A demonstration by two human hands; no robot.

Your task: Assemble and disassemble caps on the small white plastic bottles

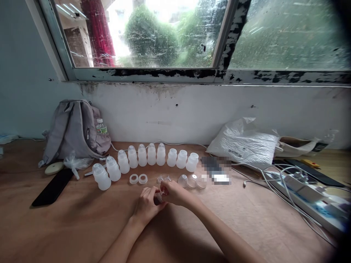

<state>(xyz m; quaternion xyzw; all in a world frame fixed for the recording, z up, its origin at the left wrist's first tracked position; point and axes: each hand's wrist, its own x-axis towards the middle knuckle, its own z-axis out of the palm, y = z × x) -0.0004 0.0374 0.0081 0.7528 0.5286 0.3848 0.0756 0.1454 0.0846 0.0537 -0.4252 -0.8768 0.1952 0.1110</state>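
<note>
Translucent plastic, a small clear bottle part (159,196), sits pinched between my two hands over the brown wooden tabletop (82,226), near its middle and just in front of the row of loose pieces. My left hand (147,205) is curled around the part from below and from the left, fingers closed on it, and my right hand (175,193) is closed over it from the right, thumb and fingertips gripping its top; the piece is mostly hidden, so I cannot tell its exact shape. Just beyond my hands lie two white plastic rings (138,179) side by side, then two small clear nipple pieces (163,179), then three clear dome caps (192,180) to the right. Behind those curves a line of eleven squat translucent white bottles (151,154), running from front left to back right, some with clear tops on them. At the far left a grey fabric backpack (74,131) leans against the white wall, a clear water bottle with a green label (101,127) in its side pocket. A black phone (53,187) lies flat in front of the backpack. Off to the right rest a crumpled white plastic bag (244,142) and a white power strip (309,193) with tangled white cables.
</note>
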